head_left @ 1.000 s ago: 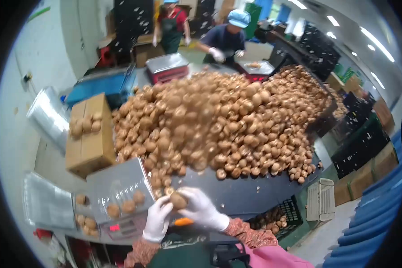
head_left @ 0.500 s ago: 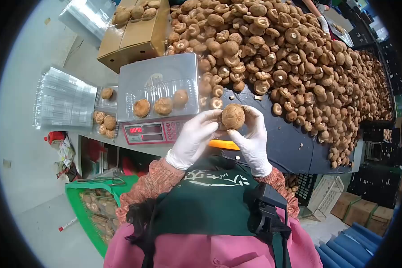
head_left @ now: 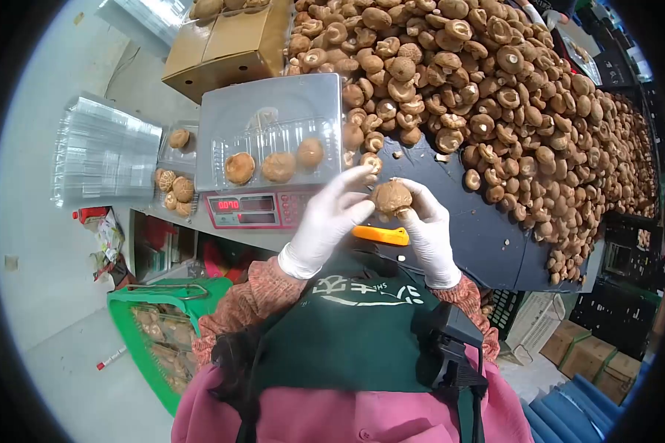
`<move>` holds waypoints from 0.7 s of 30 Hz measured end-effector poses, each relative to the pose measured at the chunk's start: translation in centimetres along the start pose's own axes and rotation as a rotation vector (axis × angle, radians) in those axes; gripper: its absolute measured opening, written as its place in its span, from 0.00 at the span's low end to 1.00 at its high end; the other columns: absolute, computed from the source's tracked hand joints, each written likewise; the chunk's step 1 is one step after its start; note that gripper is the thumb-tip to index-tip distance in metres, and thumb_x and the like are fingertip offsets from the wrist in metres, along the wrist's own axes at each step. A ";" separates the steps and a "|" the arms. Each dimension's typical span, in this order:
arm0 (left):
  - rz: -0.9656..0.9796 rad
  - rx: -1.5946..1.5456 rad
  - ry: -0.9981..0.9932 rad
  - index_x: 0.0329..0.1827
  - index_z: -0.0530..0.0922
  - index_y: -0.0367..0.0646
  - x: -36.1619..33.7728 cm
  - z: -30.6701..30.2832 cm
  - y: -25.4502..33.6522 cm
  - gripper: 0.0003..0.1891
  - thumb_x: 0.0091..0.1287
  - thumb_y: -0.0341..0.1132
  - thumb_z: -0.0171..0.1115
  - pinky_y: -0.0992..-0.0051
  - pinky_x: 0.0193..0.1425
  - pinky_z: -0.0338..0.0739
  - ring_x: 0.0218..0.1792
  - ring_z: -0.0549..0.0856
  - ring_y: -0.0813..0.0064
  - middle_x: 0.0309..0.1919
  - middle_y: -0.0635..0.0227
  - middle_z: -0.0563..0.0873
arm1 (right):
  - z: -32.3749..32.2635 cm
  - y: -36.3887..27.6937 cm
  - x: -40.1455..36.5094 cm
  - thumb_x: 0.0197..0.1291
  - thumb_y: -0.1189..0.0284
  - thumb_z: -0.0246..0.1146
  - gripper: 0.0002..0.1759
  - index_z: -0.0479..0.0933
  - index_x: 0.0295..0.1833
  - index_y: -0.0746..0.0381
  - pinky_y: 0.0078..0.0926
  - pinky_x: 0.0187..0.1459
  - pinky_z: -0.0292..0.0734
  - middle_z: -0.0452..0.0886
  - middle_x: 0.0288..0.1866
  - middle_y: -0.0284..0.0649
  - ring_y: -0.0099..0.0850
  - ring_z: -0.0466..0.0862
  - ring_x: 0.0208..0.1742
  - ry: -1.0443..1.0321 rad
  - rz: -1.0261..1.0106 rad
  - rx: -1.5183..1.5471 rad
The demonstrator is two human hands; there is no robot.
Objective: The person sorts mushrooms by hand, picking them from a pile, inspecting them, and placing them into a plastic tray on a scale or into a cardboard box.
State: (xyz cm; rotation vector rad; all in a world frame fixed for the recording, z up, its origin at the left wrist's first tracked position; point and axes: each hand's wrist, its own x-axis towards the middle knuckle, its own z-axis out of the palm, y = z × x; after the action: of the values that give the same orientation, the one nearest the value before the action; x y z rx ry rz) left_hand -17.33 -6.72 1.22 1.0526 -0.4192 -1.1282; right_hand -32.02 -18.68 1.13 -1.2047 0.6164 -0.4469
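A brown shiitake mushroom (head_left: 392, 197) is pinched between the thumb and fingers of my white-gloved right hand (head_left: 430, 235). My left hand (head_left: 325, 225), gloved too, is beside it with thumb and fingers apart; its fingertips come close to the mushroom's left side. Below the mushroom lies an orange-yellow tool (head_left: 381, 235) on the dark tabletop. To the left stands a scale (head_left: 300, 210) with a red-lit display reading 0.070. A clear plastic tray (head_left: 255, 136) on its pan holds three mushrooms in a row.
A large mushroom heap (head_left: 488, 96) covers the table's back and right. Stacked clear trays (head_left: 109, 151) and a filled tray (head_left: 176, 193) stand left of the scale. A cardboard box (head_left: 225, 55) is behind it. A green basket (head_left: 137, 325) stands low at left.
My left hand has let go of the mushroom and its fingers have spread. My right hand keeps the mushroom, which has turned and tilted. The view has shifted slightly.
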 end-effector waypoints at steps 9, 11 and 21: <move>-0.182 -0.285 -0.108 0.74 0.67 0.38 0.8 -1.5 0.2 0.28 0.76 0.39 0.63 0.65 0.67 0.77 0.64 0.80 0.69 0.66 0.59 0.79 | -1.1 0.1 0.3 0.79 0.55 0.53 0.27 0.76 0.68 0.65 0.27 0.58 0.77 0.83 0.59 0.39 0.25 0.81 0.52 -0.010 -0.059 -0.202; -0.200 -0.453 -0.106 0.72 0.68 0.36 0.7 -1.4 0.4 0.24 0.77 0.36 0.59 0.68 0.66 0.77 0.62 0.81 0.71 0.63 0.59 0.80 | -1.1 0.4 0.6 0.81 0.55 0.50 0.27 0.75 0.69 0.66 0.26 0.58 0.76 0.84 0.57 0.41 0.25 0.81 0.51 0.004 -0.043 -0.169; 0.453 0.340 0.401 0.66 0.74 0.39 2.6 -5.7 3.2 0.26 0.63 0.20 0.69 0.68 0.66 0.76 0.61 0.80 0.71 0.60 0.63 0.80 | -3.3 1.5 2.9 0.78 0.70 0.55 0.17 0.76 0.65 0.66 0.23 0.56 0.78 0.87 0.51 0.41 0.23 0.83 0.49 0.201 0.028 -0.285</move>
State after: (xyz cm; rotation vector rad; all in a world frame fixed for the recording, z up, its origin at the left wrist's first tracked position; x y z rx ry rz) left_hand -10.35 -6.20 0.60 1.3619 -0.5048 -0.4342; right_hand -31.99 -22.41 -1.65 -1.4290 0.8916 -0.4709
